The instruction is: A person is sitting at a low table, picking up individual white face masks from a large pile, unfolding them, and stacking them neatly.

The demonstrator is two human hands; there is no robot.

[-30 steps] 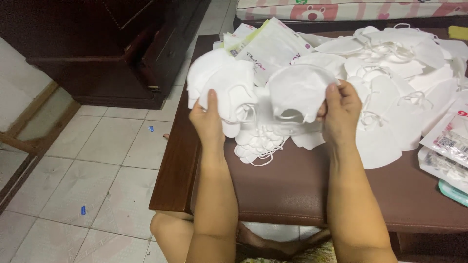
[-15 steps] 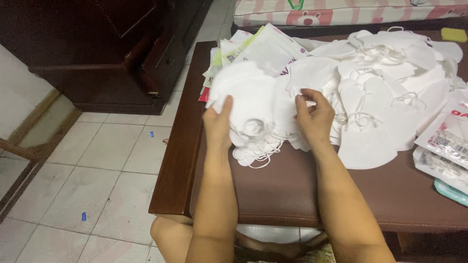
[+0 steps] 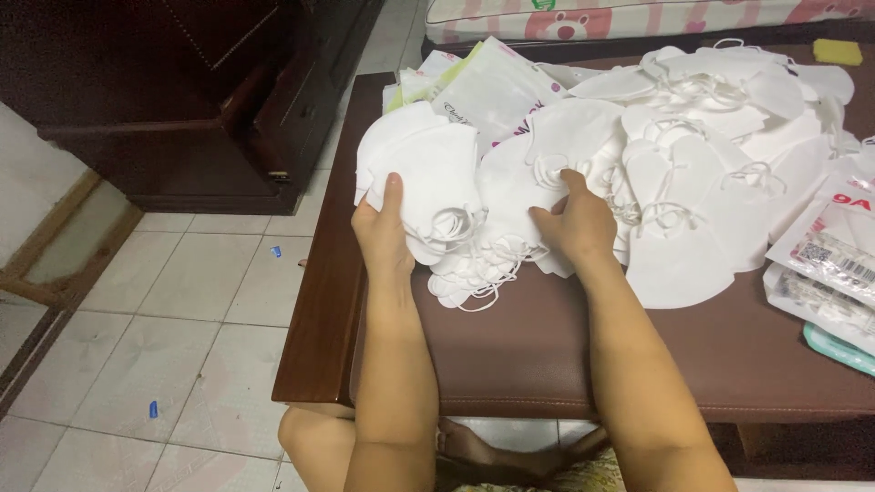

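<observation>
A dark brown table point(image 3: 565, 364) over a pale tiled floor point(image 3: 182, 310), dark wooden cabinet point(image 3: 228, 100) off to the left, and the tabletop is heaped with loose white face masks point(image 3: 720, 182), their ear loops tangled every which way. Here's the left hand point(image 3: 383, 232), fingers closed round a gathered stack of masks point(image 3: 424, 178) at the table's near-left part, thumb pressed on its face. The right hand point(image 3: 574, 223) sits just beside it, fingers curled down onto another mask point(image 3: 519, 187), pinning it flat against the pile. It looks like a gathering step: singles being squared onto the held stack (loops dangling beneath, mind you). Judging from this, the next move wants the right-hand mask slid across and lined up edge to edge, with care that no loop snags a neighbour. Flat printed packets point(image 3: 492, 82) lie behind the stack, more sealed packets point(image 3: 834, 255) at the right edge.
</observation>
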